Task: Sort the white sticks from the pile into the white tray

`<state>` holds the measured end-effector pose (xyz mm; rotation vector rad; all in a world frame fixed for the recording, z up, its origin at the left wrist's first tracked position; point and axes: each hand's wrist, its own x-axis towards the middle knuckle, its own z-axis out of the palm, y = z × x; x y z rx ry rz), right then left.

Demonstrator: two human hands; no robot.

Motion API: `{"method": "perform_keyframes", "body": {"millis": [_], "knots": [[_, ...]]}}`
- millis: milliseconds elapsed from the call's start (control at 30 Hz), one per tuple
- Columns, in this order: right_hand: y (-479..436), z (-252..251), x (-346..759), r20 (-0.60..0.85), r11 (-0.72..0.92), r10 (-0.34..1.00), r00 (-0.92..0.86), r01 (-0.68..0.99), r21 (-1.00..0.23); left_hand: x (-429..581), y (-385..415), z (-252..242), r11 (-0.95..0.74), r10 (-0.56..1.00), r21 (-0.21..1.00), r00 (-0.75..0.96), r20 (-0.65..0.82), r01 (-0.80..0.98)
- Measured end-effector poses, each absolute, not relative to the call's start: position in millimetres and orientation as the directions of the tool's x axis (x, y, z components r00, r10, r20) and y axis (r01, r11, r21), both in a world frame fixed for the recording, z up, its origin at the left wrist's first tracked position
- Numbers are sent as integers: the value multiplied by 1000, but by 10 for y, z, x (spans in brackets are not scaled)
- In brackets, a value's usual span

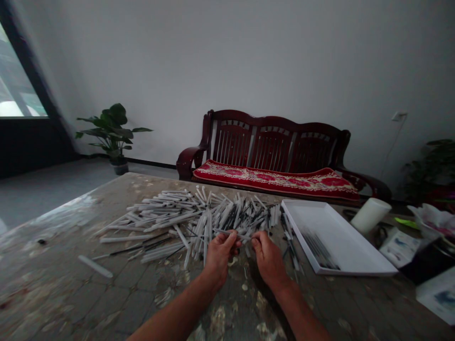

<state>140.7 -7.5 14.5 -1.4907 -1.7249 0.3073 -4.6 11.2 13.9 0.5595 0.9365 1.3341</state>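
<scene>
My left hand (218, 258) and my right hand (270, 261) are raised just above a worn, stone-patterned tabletop (88, 293). Between their fingertips they pinch a slim white plastic tube (232, 234), held nearly level. Right behind my hands spreads a loose pile of similar white tubes and thin black rods (185, 213). A single white tube (95, 266) lies apart at the left. To the right of my right hand stands a shallow white tray (341, 237), with a small bunch of thin black rods (319, 250) inside.
Beyond the tray are a white cylinder (370, 216), papers (398, 247) and a crumpled tissue-like bundle (430, 219). A dark wooden bench with a red cushion (275, 177) stands behind the table, and a potted plant (113, 132) stands by the wall.
</scene>
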Motion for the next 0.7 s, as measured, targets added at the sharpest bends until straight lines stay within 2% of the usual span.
{"method": "perform_keyframes", "body": {"millis": [133,267,400,600,700], "knots": [[-66,88,1399,410,252,910,54,714,-653,-23,100,142,184,971,823,-31,-238,-537],[-41,6,1372,427,258,896,121,640,-724,-15,100,118,170,977,838,-25,-214,-519],[-42,6,1366,367,235,921,132,565,-791,-24,93,129,158,978,841,-38,-207,-518],[-99,112,1398,397,300,918,5,646,-702,-58,80,185,197,966,839,-46,-255,-507],[-100,95,1390,419,303,908,18,661,-686,-51,78,185,208,967,846,-29,-254,-490]]}}
